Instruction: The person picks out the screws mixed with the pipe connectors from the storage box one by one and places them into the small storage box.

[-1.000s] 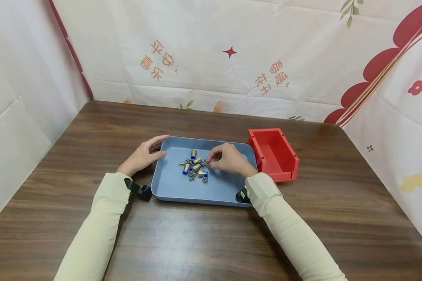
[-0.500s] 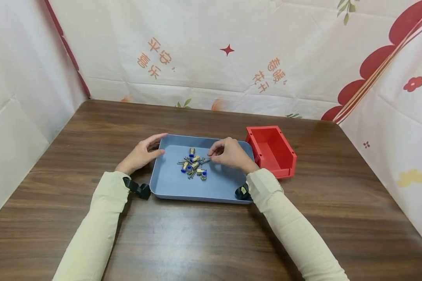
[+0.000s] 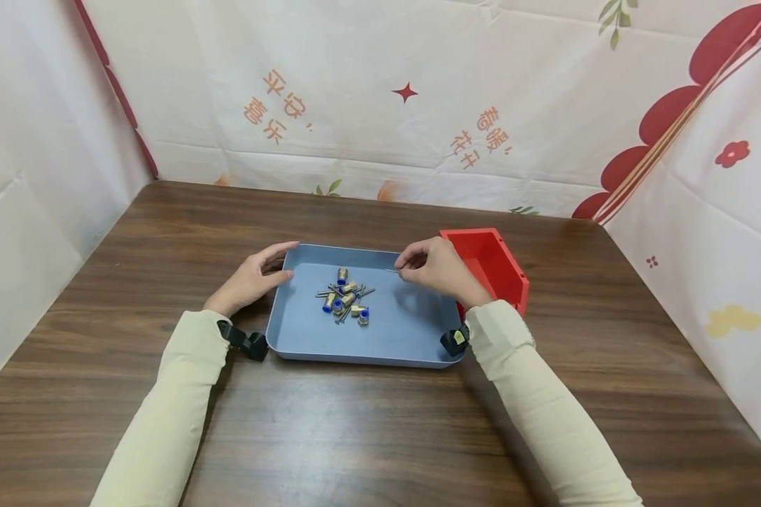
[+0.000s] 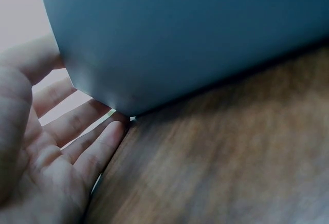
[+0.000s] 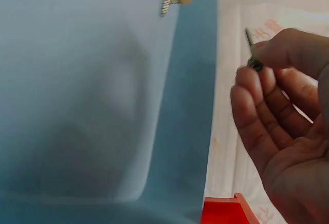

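In the head view, my right hand is raised over the right part of the blue-grey tray. Between thumb and fingertips it pinches a thin metal screw, its threaded shank sticking out. My left hand holds the tray's left side near the far corner, thumb over the rim; the left wrist view has its fingers against the outer wall. Brass push-in fittings with blue collars lie heaped with several loose screws left of the tray's middle.
Beyond the tray's right side stands a red open-front bin, partly covered by my right hand and wrist. All of it rests on a brown wood-grain table. A printed white cloth hangs behind the table.
My right hand has lifted from the heap with a screw and moved right and away, toward the bin side. The left hand keeps its place on the tray.
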Demonstrator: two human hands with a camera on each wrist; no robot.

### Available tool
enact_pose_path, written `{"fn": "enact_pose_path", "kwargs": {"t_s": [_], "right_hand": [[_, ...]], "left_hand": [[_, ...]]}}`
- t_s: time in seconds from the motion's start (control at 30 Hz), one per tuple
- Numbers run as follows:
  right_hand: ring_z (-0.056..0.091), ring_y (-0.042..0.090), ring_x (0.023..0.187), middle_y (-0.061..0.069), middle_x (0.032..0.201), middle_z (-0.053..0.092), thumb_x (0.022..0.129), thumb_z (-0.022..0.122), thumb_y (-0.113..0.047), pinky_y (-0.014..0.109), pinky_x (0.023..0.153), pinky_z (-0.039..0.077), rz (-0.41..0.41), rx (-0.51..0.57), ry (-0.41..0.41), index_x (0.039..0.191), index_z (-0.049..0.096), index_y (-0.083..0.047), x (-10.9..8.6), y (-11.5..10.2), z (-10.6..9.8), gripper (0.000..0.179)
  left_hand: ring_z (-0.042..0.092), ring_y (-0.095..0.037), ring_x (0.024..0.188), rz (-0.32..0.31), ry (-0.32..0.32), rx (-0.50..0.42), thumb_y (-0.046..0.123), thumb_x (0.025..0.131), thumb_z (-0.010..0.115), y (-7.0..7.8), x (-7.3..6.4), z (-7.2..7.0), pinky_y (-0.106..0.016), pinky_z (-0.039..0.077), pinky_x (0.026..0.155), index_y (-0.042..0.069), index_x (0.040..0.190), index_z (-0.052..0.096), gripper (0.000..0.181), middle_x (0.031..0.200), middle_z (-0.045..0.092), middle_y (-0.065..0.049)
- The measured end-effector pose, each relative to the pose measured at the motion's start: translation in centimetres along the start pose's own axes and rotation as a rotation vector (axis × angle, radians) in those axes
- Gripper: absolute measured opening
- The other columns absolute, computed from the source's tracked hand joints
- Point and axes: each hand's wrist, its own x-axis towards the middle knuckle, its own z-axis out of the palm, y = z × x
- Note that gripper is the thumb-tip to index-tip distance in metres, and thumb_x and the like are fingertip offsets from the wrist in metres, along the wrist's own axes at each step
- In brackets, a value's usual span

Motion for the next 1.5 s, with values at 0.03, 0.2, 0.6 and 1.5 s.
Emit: {"fn": "enact_pose_path", "kwargs": {"t_s": [0.03, 0.2, 0.6, 1.5], "right_hand": [[0.060, 0.022, 0.075, 0.009, 0.086, 0.071, 0.079, 0.075, -0.007, 0.030, 0.071, 0.054, -0.003, 0.000, 0.006, 0.093, 0.075, -0.004, -0.1, 0.0, -0.2, 0.014], [0.061, 0.021, 0.075, 0.009, 0.087, 0.071, 0.080, 0.074, -0.006, 0.029, 0.071, 0.054, -0.022, -0.004, 0.025, 0.093, 0.074, -0.004, -0.4, -0.1, -1.0, 0.013], [0.060, 0.019, 0.074, 0.011, 0.088, 0.069, 0.083, 0.069, -0.006, 0.024, 0.067, 0.052, 0.023, 0.007, 0.062, 0.093, 0.073, -0.003, -1.3, 2.0, -3.6, 0.011], [0.062, 0.025, 0.083, 0.016, 0.095, 0.070, 0.088, 0.067, -0.012, 0.015, 0.067, 0.049, 0.156, -0.120, 0.170, 0.102, 0.072, -0.003, -4.3, 5.8, -7.5, 0.017]], "left_hand": [[0.034, -0.038, 0.137, -0.002, 0.000, -0.006, 0.011, 0.096, 0.055, 0.0, 0.0, 0.0, -0.054, 0.031, 0.110, 0.005, 0.148, 0.033, 0.056, 0.152, 0.031, -0.019], [0.034, -0.039, 0.137, 0.009, 0.000, -0.017, 0.011, 0.096, 0.055, -0.1, -0.1, 0.0, -0.054, 0.031, 0.109, 0.004, 0.148, 0.033, 0.057, 0.152, 0.031, -0.020], [0.034, -0.040, 0.137, 0.015, 0.003, -0.012, 0.010, 0.096, 0.054, 0.1, -0.1, 0.1, -0.055, 0.031, 0.109, 0.003, 0.147, 0.033, 0.056, 0.152, 0.031, -0.021], [0.032, -0.039, 0.138, -0.004, -0.012, -0.033, 0.012, 0.096, 0.054, -0.2, 0.0, 0.0, -0.055, 0.031, 0.109, 0.006, 0.148, 0.033, 0.056, 0.154, 0.030, -0.017]]}}
